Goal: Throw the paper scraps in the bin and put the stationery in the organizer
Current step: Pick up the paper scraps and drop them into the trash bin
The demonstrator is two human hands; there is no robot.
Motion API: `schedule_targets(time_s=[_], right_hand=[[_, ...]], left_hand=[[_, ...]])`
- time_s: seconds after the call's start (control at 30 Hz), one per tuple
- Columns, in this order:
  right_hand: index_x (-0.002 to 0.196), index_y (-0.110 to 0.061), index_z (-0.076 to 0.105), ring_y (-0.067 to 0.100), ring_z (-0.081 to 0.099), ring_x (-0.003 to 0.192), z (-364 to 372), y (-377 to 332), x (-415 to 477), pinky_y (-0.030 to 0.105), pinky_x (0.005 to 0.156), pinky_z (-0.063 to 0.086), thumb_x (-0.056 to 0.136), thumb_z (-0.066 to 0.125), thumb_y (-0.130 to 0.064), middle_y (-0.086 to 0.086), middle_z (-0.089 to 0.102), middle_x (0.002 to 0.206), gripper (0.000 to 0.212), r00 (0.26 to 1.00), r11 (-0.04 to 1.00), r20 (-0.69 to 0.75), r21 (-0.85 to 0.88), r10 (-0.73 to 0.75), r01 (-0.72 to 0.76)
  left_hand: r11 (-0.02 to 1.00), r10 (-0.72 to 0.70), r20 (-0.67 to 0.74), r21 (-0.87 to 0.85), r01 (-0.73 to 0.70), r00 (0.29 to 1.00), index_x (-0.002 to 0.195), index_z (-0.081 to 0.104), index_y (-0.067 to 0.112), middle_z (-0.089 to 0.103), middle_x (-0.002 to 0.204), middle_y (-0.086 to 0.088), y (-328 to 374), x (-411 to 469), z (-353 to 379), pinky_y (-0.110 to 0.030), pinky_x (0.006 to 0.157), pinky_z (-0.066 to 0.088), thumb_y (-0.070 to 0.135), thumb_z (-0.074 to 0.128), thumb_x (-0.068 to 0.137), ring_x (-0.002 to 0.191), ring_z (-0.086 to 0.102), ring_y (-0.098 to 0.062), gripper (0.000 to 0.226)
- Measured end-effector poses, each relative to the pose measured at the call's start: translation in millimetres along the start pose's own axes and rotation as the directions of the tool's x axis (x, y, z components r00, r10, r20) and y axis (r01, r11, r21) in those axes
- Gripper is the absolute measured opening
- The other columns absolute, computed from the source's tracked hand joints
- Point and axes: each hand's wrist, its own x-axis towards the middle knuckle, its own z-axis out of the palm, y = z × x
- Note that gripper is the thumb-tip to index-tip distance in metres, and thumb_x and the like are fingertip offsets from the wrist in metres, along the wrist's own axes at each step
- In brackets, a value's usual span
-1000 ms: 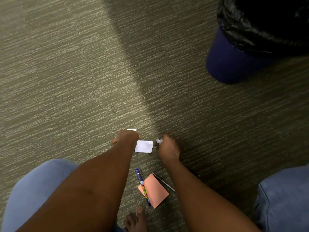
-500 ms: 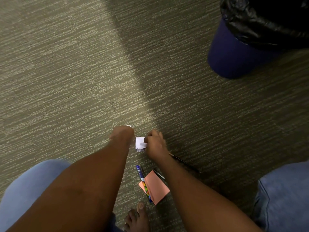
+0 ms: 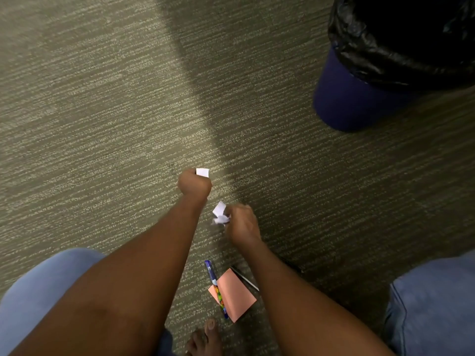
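My right hand (image 3: 240,222) is closed around crumpled white paper scraps (image 3: 220,214) that stick out on its left side. My left hand (image 3: 194,183) reaches forward, its fingers on a small white paper scrap (image 3: 202,172) that lies on the carpet; whether it grips the scrap I cannot tell. Nearer my body, on the carpet between my arms, lie a blue patterned pen (image 3: 216,286), a pink sticky-note pad (image 3: 235,295) and a thin dark pencil (image 3: 245,278). The blue bin (image 3: 344,98) with a black liner stands at the far right.
Grey-green striped carpet (image 3: 102,111) covers the floor. My knees in blue jeans show at the bottom left (image 3: 38,291) and bottom right (image 3: 434,299). A bare foot (image 3: 205,337) rests just below the pad.
My right hand has picked the larger white scrap off the carpet and crumpled it in with the one it held. My left hand has moved forward onto the small far scrap.
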Motion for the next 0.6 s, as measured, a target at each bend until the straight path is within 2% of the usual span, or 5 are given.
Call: schedule_targets(time_s=[0.07, 0.17, 0.3, 0.43, 0.6], right_hand=[[0.097, -0.015, 0.061, 0.024, 0.057, 0.092, -22.6, -3.6, 7.2, 0.033, 0.072, 0.048, 0.082, 0.062, 0.003, 0.005, 0.063, 0.1, 0.024, 0.989, 0.982, -0.112, 0.171, 0.096, -0.076], [0.084, -0.019, 0.045, 0.021, 0.054, 0.077, -60.7, -10.2, 23.2, 0.033, 0.055, 0.038, 0.081, 0.055, 0.006, 0.002, 0.058, 0.087, 0.027, 0.936, 0.922, -0.267, 0.369, 0.229, -0.12], [0.099, -0.023, 0.043, 0.024, 0.06, 0.09, -120.0, -22.3, 36.4, 0.041, 0.068, 0.054, 0.081, 0.06, 0.0, 0.006, 0.061, 0.103, 0.033, 0.824, 0.898, -0.494, 0.438, 0.277, -0.039], [0.109, -0.022, 0.042, 0.023, 0.06, 0.1, -181.3, -30.5, 37.0, 0.036, 0.074, 0.052, 0.079, 0.066, -0.002, 0.005, 0.061, 0.118, 0.043, 0.682, 0.878, -0.662, 0.475, 0.311, 0.061], [0.105, -0.018, 0.044, 0.02, 0.064, 0.091, -248.8, -40.2, 28.5, 0.042, 0.074, 0.054, 0.076, 0.068, -0.002, 0.003, 0.066, 0.102, 0.041, 0.46, 0.835, -0.834, 0.467, 0.305, 0.292]], left_hand=[[0.984, -0.016, 0.009, -0.179, 0.017, 1.0, 0.106, 0.067, 0.009, 0.069, 0.105, -0.014, 17.0, -5.6, 1.4, -0.036, 0.072, 0.056, -0.013, 0.061, 0.077, 0.085, 0.064, -0.026, 0.036], [0.951, 0.132, 0.055, -0.29, -0.111, 0.99, 0.118, 0.062, 0.011, 0.065, 0.108, -0.011, 50.3, -24.6, 4.5, -0.04, 0.078, 0.057, -0.016, 0.062, 0.074, 0.09, 0.062, -0.024, 0.052], [0.896, 0.325, 0.125, -0.358, -0.263, 0.938, 0.107, 0.065, 0.006, 0.064, 0.091, -0.008, 100.5, -56.8, 11.2, -0.032, 0.063, 0.051, -0.01, 0.07, 0.071, 0.077, 0.058, -0.018, 0.039], [0.817, 0.443, 0.131, -0.467, -0.339, 0.887, 0.08, 0.066, 0.014, 0.059, 0.065, 0.004, 159.7, -92.5, 17.4, -0.024, 0.052, 0.044, -0.001, 0.07, 0.075, 0.057, 0.051, -0.007, 0.017], [0.727, 0.559, 0.112, -0.543, -0.421, 0.821, 0.077, 0.06, 0.017, 0.061, 0.076, -0.003, 229.2, -134.6, 14.8, -0.028, 0.057, 0.048, -0.004, 0.071, 0.07, 0.067, 0.056, -0.014, 0.024]])
